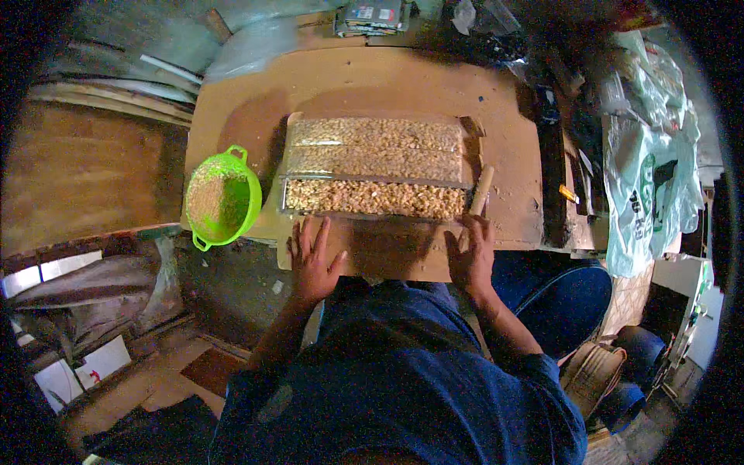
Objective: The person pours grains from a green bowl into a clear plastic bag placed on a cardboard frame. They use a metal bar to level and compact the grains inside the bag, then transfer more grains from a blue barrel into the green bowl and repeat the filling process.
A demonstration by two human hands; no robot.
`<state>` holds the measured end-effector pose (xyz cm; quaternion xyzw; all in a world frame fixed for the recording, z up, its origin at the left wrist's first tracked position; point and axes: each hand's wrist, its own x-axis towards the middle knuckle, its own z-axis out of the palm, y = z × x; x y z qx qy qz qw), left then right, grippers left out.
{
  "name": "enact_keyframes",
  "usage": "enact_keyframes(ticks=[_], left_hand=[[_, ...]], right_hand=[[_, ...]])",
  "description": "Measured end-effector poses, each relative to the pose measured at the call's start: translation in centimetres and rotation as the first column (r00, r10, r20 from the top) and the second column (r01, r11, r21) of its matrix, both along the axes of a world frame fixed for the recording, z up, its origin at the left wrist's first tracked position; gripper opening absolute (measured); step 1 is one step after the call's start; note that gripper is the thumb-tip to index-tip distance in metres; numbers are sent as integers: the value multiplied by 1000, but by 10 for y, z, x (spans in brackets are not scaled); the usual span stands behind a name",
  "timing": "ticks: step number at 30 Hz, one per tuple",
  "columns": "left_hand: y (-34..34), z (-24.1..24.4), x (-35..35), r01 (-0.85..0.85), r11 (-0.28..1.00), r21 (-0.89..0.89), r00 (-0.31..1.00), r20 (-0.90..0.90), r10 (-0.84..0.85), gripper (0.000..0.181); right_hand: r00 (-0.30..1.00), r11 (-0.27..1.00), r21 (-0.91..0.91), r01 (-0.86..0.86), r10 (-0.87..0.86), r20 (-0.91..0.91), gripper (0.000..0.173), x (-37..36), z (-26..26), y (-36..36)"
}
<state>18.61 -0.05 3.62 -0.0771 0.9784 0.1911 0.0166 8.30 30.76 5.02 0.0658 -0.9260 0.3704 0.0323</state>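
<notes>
In front of me, long rows of pale brown crumbly bits [378, 198], perhaps chopped nuts or cereal, lie side by side on a flat board [383, 247]. The two far rows look covered by clear plastic [372, 152]; the near row is loose and dark-edged. My left hand [315, 261] rests palm down on the board just below the near row, fingers spread. My right hand [471, 258] lies at the board's right side, thumb apart from the fingers. Its fingertips are at the lower end of a short wooden rod [482, 190]; whether they touch it is unclear.
A bright green two-handled plastic bowl [253, 197] with pale crumbs stands at the table's left edge. The table [372, 72] has a brown surface. Plastic bags [642, 192] hang at the right, near a yellow object [568, 193]. Dark packages [372, 17] lie beyond the far edge.
</notes>
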Motion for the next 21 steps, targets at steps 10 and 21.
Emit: enact_keyframes(ticks=[10,21], left_hand=[[-3,5,-5,19,1000,6,1000,-2,-19,79],[-21,-4,1,43,999,18,997,-66,-42,76]], right_hand=[[872,839,-467,279,-18,489,41,8,-43,33],[791,675,-572,466,-28,611,27,37,2,30]])
